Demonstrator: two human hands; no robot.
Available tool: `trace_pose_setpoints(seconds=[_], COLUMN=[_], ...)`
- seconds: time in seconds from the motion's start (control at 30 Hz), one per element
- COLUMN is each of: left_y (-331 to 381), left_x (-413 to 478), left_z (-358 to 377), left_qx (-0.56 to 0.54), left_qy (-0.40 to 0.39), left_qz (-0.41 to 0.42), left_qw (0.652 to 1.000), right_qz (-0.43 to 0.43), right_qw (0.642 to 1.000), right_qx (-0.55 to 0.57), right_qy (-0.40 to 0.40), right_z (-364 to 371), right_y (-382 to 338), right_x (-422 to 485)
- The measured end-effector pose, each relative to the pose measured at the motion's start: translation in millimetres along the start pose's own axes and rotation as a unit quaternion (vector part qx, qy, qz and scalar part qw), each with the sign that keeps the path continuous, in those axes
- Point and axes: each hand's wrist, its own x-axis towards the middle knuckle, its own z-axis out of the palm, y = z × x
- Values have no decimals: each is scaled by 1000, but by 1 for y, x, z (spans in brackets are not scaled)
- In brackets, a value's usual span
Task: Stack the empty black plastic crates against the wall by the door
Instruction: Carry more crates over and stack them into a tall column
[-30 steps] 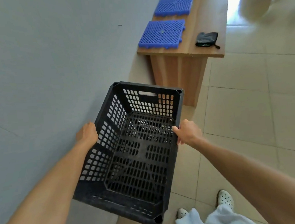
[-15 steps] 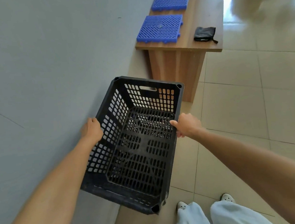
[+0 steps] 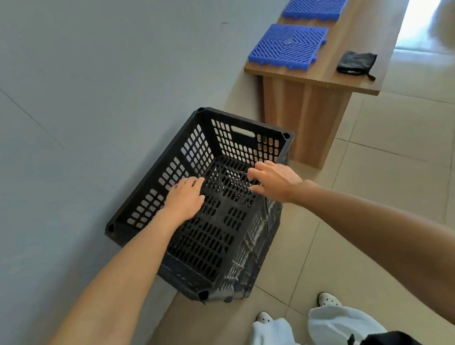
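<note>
Grey wall [image 3: 79,102] fills the side out past the left hand [image 3: 183,200], and it is the biggest thing here. Pale floor [image 3: 398,172] tiles spread out past the right hand [image 3: 274,181] and back toward the person's feet. A brown wood bench [image 3: 311,116] stands well ahead of both hands, with its long side along the wall. The black crate [image 3: 213,249] is right under both hands, open side up, with nothing in it. Its long side by the left hand is just beside the wall, and its far end is near the bench's leg. The crate's side under the right hand looks blurred, so I cannot tell if the crate sits flat on the floor. Three blue mats [image 3: 288,45] lie in a row on the bench, far ahead of the hands, on the wall side. The left hand is over the inside of the crate, palm down, fingers loose and a bit spread, and it holds nothing. The right hand is over the crate's other long edge, fingers wide and straight, and it holds nothing too. I cannot tell if any fingertip touches the crate. A small black pouch [image 3: 356,62] lies on the bench ahead of the right hand. Two white shoes [image 3: 329,299] show on the floor behind the right hand, close to the person's body.
</note>
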Motion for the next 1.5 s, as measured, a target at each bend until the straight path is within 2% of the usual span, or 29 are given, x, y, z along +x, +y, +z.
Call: trace_pose_setpoints(seconds=[0.2, 0.37, 0.47, 0.57, 0.63, 0.87, 1.03, 1.27, 1.33, 1.4, 1.5], left_y=[66, 119, 141, 155, 159, 159, 162, 159, 149, 137, 131], left_x=[-61, -118, -139, -143, -140, -132, -121, -115, -127, -136, -140], left_z=[21, 40, 60, 68, 69, 63, 66, 68, 73, 78, 75], left_qx=[-129, -220, -242, -199, -163, -132, -140, -211, -164, -60, 40], left_qy=[-57, -57, -15, 54, 69, 68, 72, 51, 32, 26, 32], left_qz=[-34, -86, -151, -281, -312, -317, -333, -302, -276, -234, -181], left_qw=[989, 970, 958, 937, 933, 937, 930, 928, 946, 970, 982], right_qz=[-140, -222, -259, -258, -263, -284, -290, -286, -296, -311, -327], right_qw=[979, 959, 948, 944, 938, 930, 934, 925, 921, 915, 915], right_qx=[-81, -114, -137, -165, -181, -201, -189, -193, -194, -203, -202], right_qy=[-124, -135, -120, -124, -134, -123, -86, -158, -166, -156, -127], right_z=[22, 21, 22, 14, 9, 10, 14, 5, 5, 6, 5], right_y=[7, 17, 19, 18, 17, 24, 35, 41, 42, 42, 42], right_x=[-5, 1, 5, 6, 7, 22, 32, 47, 48, 49, 46])
